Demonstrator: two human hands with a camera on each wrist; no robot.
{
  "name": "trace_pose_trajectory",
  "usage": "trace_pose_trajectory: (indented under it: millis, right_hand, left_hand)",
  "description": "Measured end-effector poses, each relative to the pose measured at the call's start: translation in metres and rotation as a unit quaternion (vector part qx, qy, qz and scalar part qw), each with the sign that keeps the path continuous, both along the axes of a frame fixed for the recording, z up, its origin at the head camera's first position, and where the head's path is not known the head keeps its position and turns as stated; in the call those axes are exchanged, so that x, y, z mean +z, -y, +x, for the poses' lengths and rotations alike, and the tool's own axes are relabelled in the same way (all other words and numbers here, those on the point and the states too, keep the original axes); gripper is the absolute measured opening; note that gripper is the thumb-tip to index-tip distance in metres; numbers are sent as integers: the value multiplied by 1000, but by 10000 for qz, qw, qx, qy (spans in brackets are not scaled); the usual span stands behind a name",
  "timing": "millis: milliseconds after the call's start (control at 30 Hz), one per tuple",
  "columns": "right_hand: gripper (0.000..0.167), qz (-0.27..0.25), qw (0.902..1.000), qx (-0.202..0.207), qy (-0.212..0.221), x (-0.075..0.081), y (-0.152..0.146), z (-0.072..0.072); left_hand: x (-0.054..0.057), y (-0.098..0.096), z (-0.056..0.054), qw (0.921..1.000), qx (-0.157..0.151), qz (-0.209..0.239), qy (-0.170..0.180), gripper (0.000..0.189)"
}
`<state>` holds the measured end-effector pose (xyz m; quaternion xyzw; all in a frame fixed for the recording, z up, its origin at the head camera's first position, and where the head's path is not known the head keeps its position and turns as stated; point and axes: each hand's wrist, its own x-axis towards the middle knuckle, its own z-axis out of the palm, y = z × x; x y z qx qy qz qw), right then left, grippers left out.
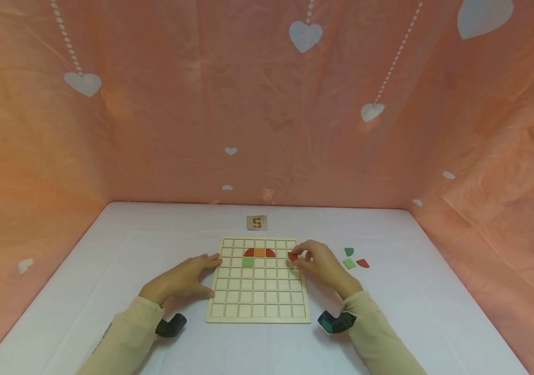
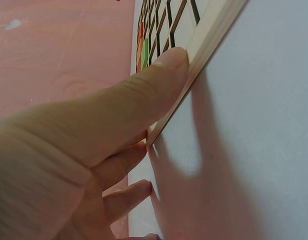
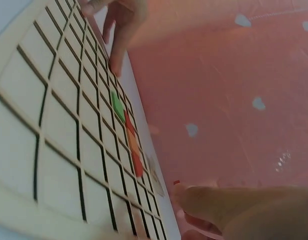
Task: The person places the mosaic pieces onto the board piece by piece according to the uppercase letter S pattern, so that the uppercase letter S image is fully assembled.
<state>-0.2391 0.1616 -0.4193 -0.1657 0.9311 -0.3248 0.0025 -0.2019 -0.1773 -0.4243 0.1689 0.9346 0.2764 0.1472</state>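
Note:
A wooden grid board (image 1: 258,319) lies flat before me. Set into its upper rows are an orange square tile (image 1: 259,252), a red quarter-round tile (image 1: 249,252) on its left, another red tile (image 1: 270,253) on its right, and a light green square tile (image 1: 248,261) below. My right hand (image 1: 321,264) pinches a further red tile (image 1: 292,256) between thumb and fingertips, over the board's right edge near the top. At the left edge, my left hand (image 1: 184,277) rests with fingers spread; the left wrist view shows its thumb (image 2: 169,62) on the rim.
Right of the board lie a dark green tile (image 1: 349,251), a light green square (image 1: 349,263) and a red tile (image 1: 362,263). Behind the board sits a small pattern card (image 1: 257,223). Pink curtains (image 1: 267,130) with hearts enclose the white table (image 1: 173,224).

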Motion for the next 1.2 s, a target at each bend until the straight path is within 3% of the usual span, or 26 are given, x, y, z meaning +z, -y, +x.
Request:
trace_pose_trajectory:
  millis: [133,400,567,900,1200]
  right_hand:
    - [22,-76,9998,177,-19,-2,9,2]
    - [21,-94,9945,1003,-296,-4,32,2]
    - [20,-41,9919,1216,-362,-4,49,3]
    - [18,166,9934,1106,-263,-10,73,12]
    - [20,680,9881,1112,-811,-25,86,19]
  left_hand:
    - [-1,-1,-1,10000,6,12,-10,82]
    - [1,-2,-1,10000,77,-18,23,80]
    - [1,-2,-2,10000,31,8,44,82]
    - [2,-2,-2,10000,10,-72,4,80]
    - [1,-1,-3,9999,-14,-158,0,81]
